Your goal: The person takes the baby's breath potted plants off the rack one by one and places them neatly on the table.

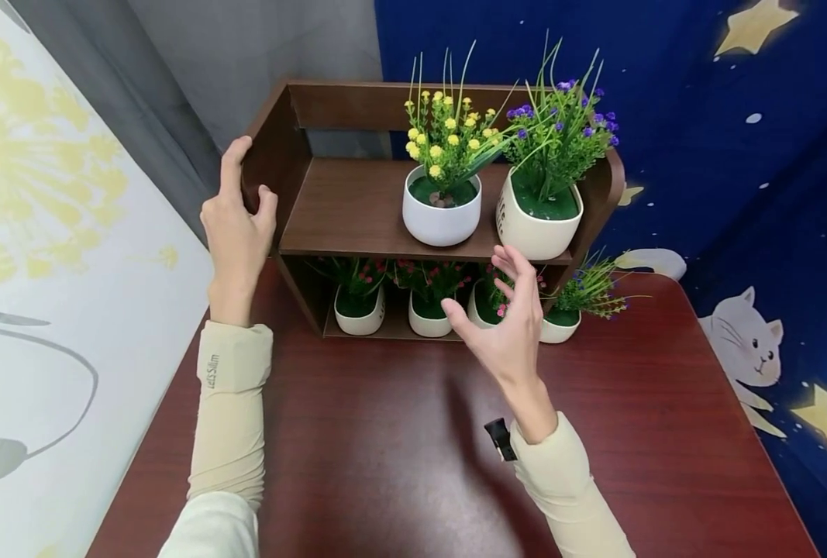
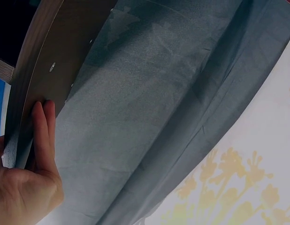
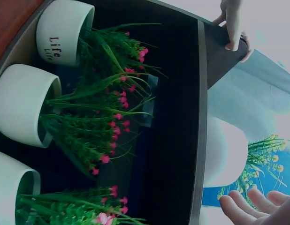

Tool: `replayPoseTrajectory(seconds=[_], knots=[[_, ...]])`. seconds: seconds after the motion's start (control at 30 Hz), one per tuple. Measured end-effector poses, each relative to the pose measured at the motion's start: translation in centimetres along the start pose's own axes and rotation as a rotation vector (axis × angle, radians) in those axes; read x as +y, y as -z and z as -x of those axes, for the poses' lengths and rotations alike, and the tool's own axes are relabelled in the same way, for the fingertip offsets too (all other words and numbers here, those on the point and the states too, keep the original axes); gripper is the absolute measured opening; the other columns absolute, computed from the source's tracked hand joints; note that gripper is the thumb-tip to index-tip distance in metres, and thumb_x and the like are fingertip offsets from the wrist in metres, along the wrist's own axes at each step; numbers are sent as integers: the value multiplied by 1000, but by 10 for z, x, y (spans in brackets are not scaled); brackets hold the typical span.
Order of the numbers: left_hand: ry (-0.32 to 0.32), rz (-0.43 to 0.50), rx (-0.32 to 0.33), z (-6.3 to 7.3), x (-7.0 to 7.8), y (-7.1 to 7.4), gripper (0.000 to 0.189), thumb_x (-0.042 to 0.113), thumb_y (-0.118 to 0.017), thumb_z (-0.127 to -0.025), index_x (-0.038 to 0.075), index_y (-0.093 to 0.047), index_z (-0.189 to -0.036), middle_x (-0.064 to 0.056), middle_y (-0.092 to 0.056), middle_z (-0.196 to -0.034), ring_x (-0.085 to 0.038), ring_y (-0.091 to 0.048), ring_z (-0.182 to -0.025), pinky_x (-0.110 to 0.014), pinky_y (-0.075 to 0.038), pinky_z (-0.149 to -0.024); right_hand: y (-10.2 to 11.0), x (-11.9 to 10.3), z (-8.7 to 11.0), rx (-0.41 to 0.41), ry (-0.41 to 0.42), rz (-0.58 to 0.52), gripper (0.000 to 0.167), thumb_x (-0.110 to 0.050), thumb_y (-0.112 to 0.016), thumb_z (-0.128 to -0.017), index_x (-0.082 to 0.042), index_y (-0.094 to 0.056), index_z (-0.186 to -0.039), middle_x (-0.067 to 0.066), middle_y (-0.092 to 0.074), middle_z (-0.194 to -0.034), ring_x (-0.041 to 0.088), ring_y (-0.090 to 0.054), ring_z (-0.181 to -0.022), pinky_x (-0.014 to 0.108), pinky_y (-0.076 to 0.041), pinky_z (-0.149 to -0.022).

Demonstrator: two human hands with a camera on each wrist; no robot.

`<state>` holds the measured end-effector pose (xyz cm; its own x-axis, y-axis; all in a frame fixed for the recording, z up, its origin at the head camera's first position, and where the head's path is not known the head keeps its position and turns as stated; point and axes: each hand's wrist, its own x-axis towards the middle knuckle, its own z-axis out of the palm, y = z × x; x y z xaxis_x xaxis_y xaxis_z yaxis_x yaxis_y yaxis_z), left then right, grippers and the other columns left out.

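A brown wooden shelf [image 1: 357, 205] stands on the table, and my left hand [image 1: 239, 225] grips the edge of its left side panel [image 2: 46, 70]. In the left wrist view the fingers [image 2: 44, 136] lie along the panel's outer face. My right hand [image 1: 504, 333] holds nothing; it hovers in front of the shelf, fingers loosely bent and thumb apart. Just beyond its fingertips, on the upper board, stands a cream pot with purple flowers [image 1: 542, 232]. To the left of that pot is a round white pot with yellow flowers [image 1: 441, 221].
On the lower board sit three cream pots with pink flowers, one of them lettered "Life" [image 3: 56, 42]. Another purple-flowered pot [image 1: 559, 329] stands at the shelf's right end. A grey curtain [image 1: 169, 77] and a blue starry curtain [image 1: 664, 93] hang behind the dark red table [image 1: 371, 442].
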<state>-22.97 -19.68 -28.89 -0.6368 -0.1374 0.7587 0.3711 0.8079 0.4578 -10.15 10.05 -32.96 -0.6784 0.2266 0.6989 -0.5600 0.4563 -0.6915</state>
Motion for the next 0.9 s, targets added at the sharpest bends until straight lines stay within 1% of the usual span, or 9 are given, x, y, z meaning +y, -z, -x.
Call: replayPoseTrajectory(seconds=[0.13, 0.27, 0.43, 0.5, 0.57, 0.67, 0.77, 0.8, 0.9], knots=[[7, -1, -6, 1, -1, 1, 47, 14, -49, -90, 24, -46, -136, -6, -37, -52, -2, -12, -43, -31, -19, -48, -9, 9, -5, -11, -23, 12, 83, -43, -75, -68, -4, -41, -133, 10, -49, -129, 20, -48, -117, 42, -42, -90], [4, -3, -7, 1, -1, 0, 46, 14, -48, -91, 24, -46, -136, -5, -36, -53, -1, -12, -43, -31, -18, -48, -15, 9, -10, -34, -29, 31, 84, -42, -76, -69, -8, -39, -135, 4, -45, -133, 19, -46, -120, 40, -42, -91], [2, 4, -8, -1, 1, -1, 47, 16, -48, -91, 26, -45, -136, -5, -37, -53, -4, -14, -43, -31, -19, -49, -22, 6, -26, -103, -29, 74, 87, -40, -75, -72, -4, -32, -139, 9, -37, -140, 19, -41, -126, 37, -42, -92], [4, 6, -12, -1, 1, -1, 47, 15, -48, -91, 26, -45, -137, -6, -38, -54, -4, -14, -43, -31, -19, -49, -25, 5, -32, -122, -46, 100, 88, -40, -74, -74, -2, -29, -140, 12, -35, -141, 19, -39, -127, 36, -41, -93], [6, 4, -15, 0, 1, -1, 47, 15, -48, -91, 26, -45, -137, -7, -41, -56, -5, -13, -44, -31, -18, -49, -29, 5, -37, -133, -83, 122, 88, -39, -72, -76, -2, -26, -141, 13, -33, -141, 17, -36, -128, 35, -40, -94], [13, -1, -10, 0, 0, 0, 48, 14, -49, -90, 25, -46, -136, -10, -47, -61, -4, -12, -44, -31, -18, -49, -37, 7, -42, -133, -118, 161, 89, -40, -71, -77, -1, -24, -141, 14, -32, -140, 16, -35, -128, 33, -36, -97], [19, -5, -2, 0, -1, 0, 48, 14, -49, -90, 25, -46, -136, -12, -50, -66, -4, -12, -45, -31, -18, -49, -46, 11, -49, -113, -131, 224, 91, -44, -70, -76, -1, -23, -141, 14, -33, -138, 16, -36, -127, 31, -32, -100], [20, -5, -2, 0, 0, 0, 48, 14, -49, -90, 25, -46, -136, -12, -50, -65, -4, -12, -45, -31, -18, -50, -49, 12, -52, -104, -137, 252, 92, -45, -70, -75, -1, -23, -141, 14, -33, -138, 17, -37, -126, 31, -32, -100], [15, 1, -9, 0, 1, -1, 47, 15, -48, -91, 26, -45, -137, -10, -48, -63, -4, -13, -44, -31, -19, -50, -55, 15, -59, -73, -179, 328, 97, -50, -71, -72, -2, -24, -142, 13, -35, -135, 21, -41, -122, 35, -36, -96]])
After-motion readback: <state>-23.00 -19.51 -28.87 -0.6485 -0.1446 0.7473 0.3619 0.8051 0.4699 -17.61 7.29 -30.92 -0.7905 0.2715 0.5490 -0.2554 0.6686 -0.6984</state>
